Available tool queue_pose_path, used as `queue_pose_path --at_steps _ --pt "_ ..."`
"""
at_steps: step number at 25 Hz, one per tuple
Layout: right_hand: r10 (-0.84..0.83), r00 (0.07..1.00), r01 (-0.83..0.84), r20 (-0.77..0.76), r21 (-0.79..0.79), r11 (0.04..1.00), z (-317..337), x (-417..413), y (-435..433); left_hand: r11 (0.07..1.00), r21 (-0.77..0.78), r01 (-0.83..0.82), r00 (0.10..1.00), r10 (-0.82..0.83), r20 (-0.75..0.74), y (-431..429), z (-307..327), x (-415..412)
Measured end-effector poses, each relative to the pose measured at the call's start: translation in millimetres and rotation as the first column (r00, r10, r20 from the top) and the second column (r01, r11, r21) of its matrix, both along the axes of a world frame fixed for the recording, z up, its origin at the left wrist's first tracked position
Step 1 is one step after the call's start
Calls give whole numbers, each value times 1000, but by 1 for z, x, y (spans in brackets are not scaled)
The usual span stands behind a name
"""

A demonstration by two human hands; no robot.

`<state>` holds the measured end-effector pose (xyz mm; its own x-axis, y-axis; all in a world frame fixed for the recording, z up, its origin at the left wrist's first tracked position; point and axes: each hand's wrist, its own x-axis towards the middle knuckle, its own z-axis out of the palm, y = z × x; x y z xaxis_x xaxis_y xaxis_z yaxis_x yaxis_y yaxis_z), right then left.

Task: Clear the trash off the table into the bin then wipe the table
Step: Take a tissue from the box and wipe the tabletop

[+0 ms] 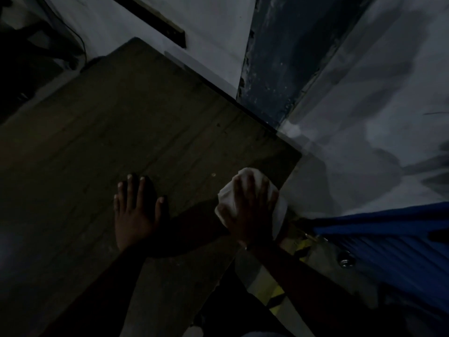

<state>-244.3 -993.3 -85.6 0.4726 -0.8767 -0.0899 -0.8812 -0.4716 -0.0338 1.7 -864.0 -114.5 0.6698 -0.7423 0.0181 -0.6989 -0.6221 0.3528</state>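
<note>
Two hands are on the table, and little else lies on it. Around you, a pale wall runs along the far edge, with a dark bar fixed to it and a dark blue, scuffed strip beside it. A thin cable hangs at the far left corner. Just off the near right edge sits a blue ribbed sheet, and below the edge shows a yellow-and-black striped band.

Your left hand lies flat on the wood, fingers straight and slightly spread, holding nothing. Your right hand covers the cloth, fingers spread and curved over the wad, gripping it against the tabletop at the right edge, close to the near corner.

That cloth is white, soft and bunched into a lump, with folds showing past your fingertips and a loose end trailing over the table's edge by your wrist. The tabletop is brown, worn and streaked. Light is too dim to read any marking.
</note>
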Motion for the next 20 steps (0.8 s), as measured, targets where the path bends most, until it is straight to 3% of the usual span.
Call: queue_pose_path --at_steps 2,6,10,12,16,18,20 --pt "-13 1000 13 -6 -47 999 -5 -9 -45 1000 -7 4 1000 -4 -4 -1 -1 1" --pt "-274 961 275 30 -56 960 -7 -22 -145 998 -56 16 1000 -15 23 2 -8 5" --pt "-390 921 390 10 0 921 -13 2 -149 996 -85 10 999 -7 41 0 -9 4" --pt "-269 963 268 -13 -35 963 2 16 -128 997 -81 -1 999 4 36 0 -7 3" --pt "194 981 -194 1 -32 980 3 70 -43 999 -38 -13 1000 13 -2 -2 -3 2" --pt "472 880 -472 56 -19 881 -4 99 15 999 -32 0 1000 0 -15 0 -3 4" --pt "693 721 -693 19 4 721 4 113 19 999 -43 33 999 -34 -34 2 -3 6"
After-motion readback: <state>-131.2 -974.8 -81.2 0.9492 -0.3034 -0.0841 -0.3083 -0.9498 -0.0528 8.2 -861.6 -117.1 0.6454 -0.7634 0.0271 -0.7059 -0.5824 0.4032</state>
